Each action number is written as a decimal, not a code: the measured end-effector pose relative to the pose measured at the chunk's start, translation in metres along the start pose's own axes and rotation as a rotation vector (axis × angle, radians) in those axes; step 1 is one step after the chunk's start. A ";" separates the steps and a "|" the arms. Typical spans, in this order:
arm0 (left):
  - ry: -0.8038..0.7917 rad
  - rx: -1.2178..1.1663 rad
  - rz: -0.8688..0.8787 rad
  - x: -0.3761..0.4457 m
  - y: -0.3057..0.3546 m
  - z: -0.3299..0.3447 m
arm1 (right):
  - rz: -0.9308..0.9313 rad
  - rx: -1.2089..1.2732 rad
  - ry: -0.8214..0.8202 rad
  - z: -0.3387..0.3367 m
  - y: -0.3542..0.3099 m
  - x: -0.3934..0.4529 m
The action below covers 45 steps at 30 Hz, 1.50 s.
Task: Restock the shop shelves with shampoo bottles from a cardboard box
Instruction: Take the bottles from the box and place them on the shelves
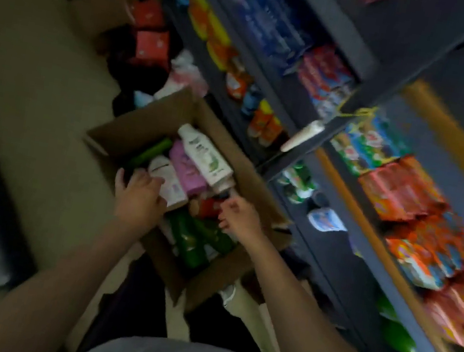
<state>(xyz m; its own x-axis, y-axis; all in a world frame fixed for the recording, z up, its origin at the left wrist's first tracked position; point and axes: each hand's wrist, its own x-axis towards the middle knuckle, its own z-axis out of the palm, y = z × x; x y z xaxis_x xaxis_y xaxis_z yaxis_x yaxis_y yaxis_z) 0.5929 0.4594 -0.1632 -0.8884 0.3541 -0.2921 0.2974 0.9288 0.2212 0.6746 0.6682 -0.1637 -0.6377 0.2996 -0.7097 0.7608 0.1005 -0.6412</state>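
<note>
Both hands are in the cardboard box (140, 129): the left hand (139, 191) rests spread on a white shampoo bottle (167, 180), smooth and likely slippery, best gripped round its middle, while the right hand (238, 212) looks loosely curled, though whether it holds anything I cannot tell.

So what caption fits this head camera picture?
Both hands, left and right, reach into a cardboard box of shampoo bottles beside shop shelves.

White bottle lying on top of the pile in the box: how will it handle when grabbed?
The white bottle looks like rigid plastic, so probably stiff in a grip. It lies tilted across the pink bottle, so it may slide when nudged. Its smooth surface could be slippery.
</note>
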 end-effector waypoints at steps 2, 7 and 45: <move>-0.008 0.053 0.010 -0.008 -0.031 0.008 | 0.088 -0.058 -0.030 0.036 0.019 0.028; 0.127 -0.023 0.037 -0.020 -0.054 0.022 | 0.292 0.132 -0.024 0.092 0.039 0.076; -0.252 -1.618 0.069 -0.031 0.127 -0.192 | -0.420 0.202 -0.178 -0.065 -0.132 -0.142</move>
<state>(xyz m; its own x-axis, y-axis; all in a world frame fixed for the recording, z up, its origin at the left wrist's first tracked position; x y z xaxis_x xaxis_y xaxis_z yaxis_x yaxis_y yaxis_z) 0.5917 0.5454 0.0524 -0.7653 0.5463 -0.3404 -0.4664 -0.1063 0.8782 0.6720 0.6737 0.0404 -0.9080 0.1038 -0.4059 0.4068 -0.0134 -0.9134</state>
